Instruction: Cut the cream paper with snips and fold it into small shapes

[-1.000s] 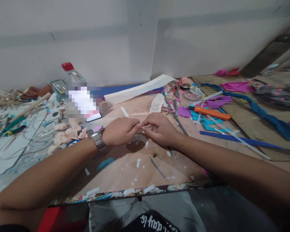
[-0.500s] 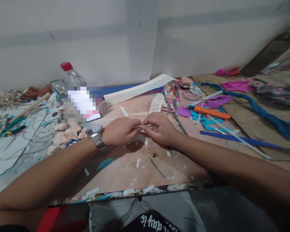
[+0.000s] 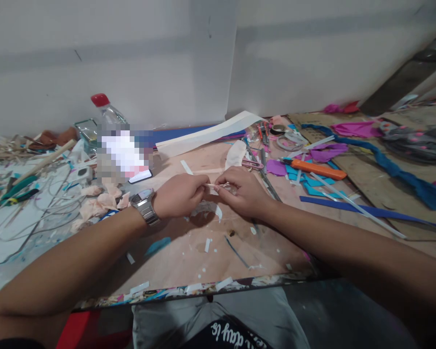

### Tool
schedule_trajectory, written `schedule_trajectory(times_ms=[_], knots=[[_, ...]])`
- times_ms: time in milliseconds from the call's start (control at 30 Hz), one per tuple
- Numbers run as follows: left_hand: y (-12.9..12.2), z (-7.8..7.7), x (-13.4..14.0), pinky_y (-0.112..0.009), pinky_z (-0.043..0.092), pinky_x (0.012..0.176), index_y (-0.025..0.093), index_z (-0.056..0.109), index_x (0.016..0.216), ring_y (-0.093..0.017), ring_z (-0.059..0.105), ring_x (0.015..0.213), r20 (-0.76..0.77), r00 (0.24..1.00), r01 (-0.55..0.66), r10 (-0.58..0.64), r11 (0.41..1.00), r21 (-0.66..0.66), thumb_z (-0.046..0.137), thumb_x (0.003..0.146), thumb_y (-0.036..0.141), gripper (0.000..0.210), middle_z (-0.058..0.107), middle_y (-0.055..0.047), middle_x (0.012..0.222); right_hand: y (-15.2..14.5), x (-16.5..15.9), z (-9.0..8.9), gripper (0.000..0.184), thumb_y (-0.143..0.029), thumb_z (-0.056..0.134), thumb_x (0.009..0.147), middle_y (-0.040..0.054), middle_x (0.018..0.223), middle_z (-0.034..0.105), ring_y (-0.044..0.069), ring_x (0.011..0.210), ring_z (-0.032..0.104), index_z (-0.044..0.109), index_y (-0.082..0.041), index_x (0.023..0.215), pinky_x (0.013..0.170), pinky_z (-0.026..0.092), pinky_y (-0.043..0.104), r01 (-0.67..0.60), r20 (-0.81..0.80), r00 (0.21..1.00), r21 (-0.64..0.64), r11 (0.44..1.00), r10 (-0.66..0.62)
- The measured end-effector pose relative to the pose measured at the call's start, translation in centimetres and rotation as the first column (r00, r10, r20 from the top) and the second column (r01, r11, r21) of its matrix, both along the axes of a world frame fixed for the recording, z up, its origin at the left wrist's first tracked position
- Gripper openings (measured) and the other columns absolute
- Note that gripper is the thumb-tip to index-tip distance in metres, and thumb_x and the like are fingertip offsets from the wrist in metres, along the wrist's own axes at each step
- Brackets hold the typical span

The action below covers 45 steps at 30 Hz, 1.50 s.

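My left hand (image 3: 179, 195), with a metal watch (image 3: 144, 205) on its wrist, is closed in a pinch on one end of a thin pale strip (image 3: 211, 187). My right hand (image 3: 241, 190) pinches the same strip at its other side, so a short length shows between the thumbs. Whether it is paper or thin wood I cannot make out. Beneath the hands lies a whitish scrap (image 3: 211, 209) on the wooden tabletop (image 3: 189, 257). Beyond my right hand rests a cream curved piece (image 3: 235, 154).
An orange cutter (image 3: 318, 169) lies at right near a blue strip (image 3: 363, 213). A lit phone (image 3: 125, 152) and a red-capped bottle (image 3: 107, 109) stand back left. Crumpled peach paper (image 3: 98, 206), cables and pliers (image 3: 20, 190) spread along the left. A long cream strip (image 3: 207, 135) lies at the back.
My hands have drawn slightly apart, the left shifting a little left, so more of the pale strip shows between them. The things on the table stay put.
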<state>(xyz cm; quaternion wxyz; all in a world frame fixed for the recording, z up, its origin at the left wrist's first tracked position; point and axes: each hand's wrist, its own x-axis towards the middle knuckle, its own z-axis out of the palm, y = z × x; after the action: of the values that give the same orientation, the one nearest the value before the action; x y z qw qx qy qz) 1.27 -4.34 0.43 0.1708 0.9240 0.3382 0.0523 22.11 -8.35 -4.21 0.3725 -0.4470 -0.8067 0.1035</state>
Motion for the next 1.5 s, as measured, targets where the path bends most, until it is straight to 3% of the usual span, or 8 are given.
schedule_trajectory(times_ms=[200,400,567,1167,1500], knots=[[-0.01,-0.02,0.01,-0.031,0.037,0.067,0.019,0.062,0.087,-0.018,0.060,0.068,-0.009,1.000,0.005,-0.005,1.000,-0.003,0.040,0.096,0.023,0.024,0.068,-0.004,0.074,0.02,0.01,-0.18,0.012,-0.025,0.063,0.091,0.0054,0.081,0.073,0.021,0.079,0.065,0.071,-0.019,0.084,0.077,0.043,0.036,-0.011,-0.016,1.000,0.009,1.000,0.011],[0.13,-0.49,-0.11,-0.031,0.034,0.066,0.019,0.064,0.096,-0.020,0.061,0.074,-0.034,0.997,0.069,-0.067,0.996,0.054,0.039,0.102,0.040,0.034,0.070,-0.006,0.083,-0.06,-0.08,-0.12,0.013,-0.027,0.065,0.091,0.0045,0.078,0.072,0.021,0.076,0.064,0.071,-0.019,0.082,0.076,0.042,0.034,-0.025,-0.004,1.000,-0.018,1.000,0.024],[0.12,-0.46,-0.21,-0.031,0.037,0.070,0.018,0.065,0.098,-0.019,0.061,0.075,0.008,0.990,0.140,-0.140,0.990,0.002,0.040,0.103,0.042,0.034,0.071,-0.006,0.088,-0.05,-0.12,-0.04,0.017,-0.030,0.064,0.092,0.0052,0.078,0.073,0.021,0.077,0.065,0.071,-0.019,0.082,0.076,0.042,0.035,-0.029,0.003,1.000,-0.025,0.999,0.029],[0.23,-0.61,-0.10,-0.029,0.038,0.068,0.019,0.064,0.086,-0.016,0.061,0.070,0.040,0.997,0.069,-0.069,0.998,-0.011,0.040,0.105,0.036,0.035,0.070,-0.004,0.080,-0.07,-0.16,-0.13,0.016,-0.030,0.064,0.092,0.0048,0.079,0.073,0.021,0.077,0.065,0.072,-0.020,0.084,0.076,0.042,0.034,-0.015,0.008,1.000,-0.038,0.999,0.015],[0.18,-0.69,0.05,-0.028,0.039,0.068,0.019,0.064,0.090,-0.016,0.064,0.072,0.030,0.999,0.041,-0.040,0.998,-0.049,0.041,0.104,0.031,0.029,0.074,-0.003,0.082,0.01,-0.05,-0.19,0.013,-0.027,0.064,0.091,0.0046,0.080,0.073,0.020,0.077,0.064,0.072,-0.019,0.085,0.075,0.041,0.034,-0.006,0.019,1.000,-0.013,1.000,0.006]])
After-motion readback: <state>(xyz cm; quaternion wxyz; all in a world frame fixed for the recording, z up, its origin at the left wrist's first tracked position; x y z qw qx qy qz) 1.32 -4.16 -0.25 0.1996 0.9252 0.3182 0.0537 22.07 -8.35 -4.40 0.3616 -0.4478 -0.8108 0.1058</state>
